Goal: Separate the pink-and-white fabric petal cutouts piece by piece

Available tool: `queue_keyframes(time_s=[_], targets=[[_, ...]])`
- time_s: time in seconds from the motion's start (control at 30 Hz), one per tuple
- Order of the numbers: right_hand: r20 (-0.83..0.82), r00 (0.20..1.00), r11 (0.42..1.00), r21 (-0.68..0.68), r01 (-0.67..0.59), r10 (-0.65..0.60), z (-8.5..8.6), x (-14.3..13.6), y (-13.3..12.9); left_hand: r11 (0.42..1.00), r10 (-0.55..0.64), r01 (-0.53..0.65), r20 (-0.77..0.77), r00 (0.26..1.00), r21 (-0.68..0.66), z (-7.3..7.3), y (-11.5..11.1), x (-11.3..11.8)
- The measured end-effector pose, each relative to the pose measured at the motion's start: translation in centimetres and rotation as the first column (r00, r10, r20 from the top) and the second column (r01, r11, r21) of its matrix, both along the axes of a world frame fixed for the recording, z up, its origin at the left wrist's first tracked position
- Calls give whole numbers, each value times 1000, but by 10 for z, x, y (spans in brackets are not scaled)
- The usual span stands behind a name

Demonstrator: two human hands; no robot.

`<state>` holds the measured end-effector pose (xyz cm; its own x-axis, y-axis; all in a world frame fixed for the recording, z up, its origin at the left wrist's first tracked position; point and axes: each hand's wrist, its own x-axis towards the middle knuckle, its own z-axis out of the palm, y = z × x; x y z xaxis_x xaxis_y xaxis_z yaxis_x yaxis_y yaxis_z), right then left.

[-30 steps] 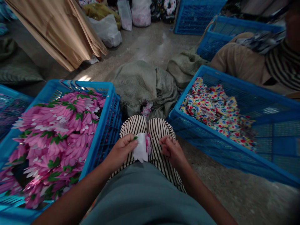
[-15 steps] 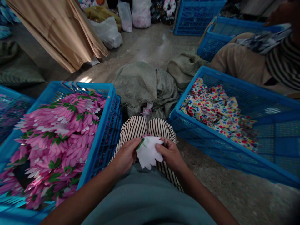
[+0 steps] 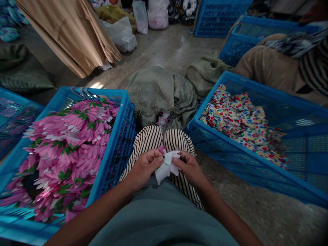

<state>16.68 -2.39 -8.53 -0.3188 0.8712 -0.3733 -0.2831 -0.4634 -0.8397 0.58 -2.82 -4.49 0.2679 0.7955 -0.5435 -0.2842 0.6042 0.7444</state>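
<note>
Both grips pinch one white fabric piece (image 3: pixel 165 166) over the striped knees (image 3: pixel 164 140): left hand (image 3: pixel 145 167) closed on its left edge, right hand (image 3: pixel 188 167) on its right. It looks mid-turning or unfolding; next calls for spreading it flat. Flower crate (image 3: pixel 123 119) sits left, dotted-fabric crate (image 3: pixel 205 112) right.

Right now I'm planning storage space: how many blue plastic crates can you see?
5, though others may lie outside the view: flower-filled crate at left, one at far left edge, one with multicoloured fabric at right, two at top right.
</note>
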Motion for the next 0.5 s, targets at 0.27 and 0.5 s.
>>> queue_keyframes(time_s=[0.27, 0.5], targets=[[32, 999, 997, -74, 32, -30, 1, -2, -1, 993, -101, 104, -61, 993, 55, 4, -3, -1], [164, 985, 998, 36, 54, -59, 3, 3, 1, 999, -43, 45, -192, 980, 5, 1, -7, -3]])
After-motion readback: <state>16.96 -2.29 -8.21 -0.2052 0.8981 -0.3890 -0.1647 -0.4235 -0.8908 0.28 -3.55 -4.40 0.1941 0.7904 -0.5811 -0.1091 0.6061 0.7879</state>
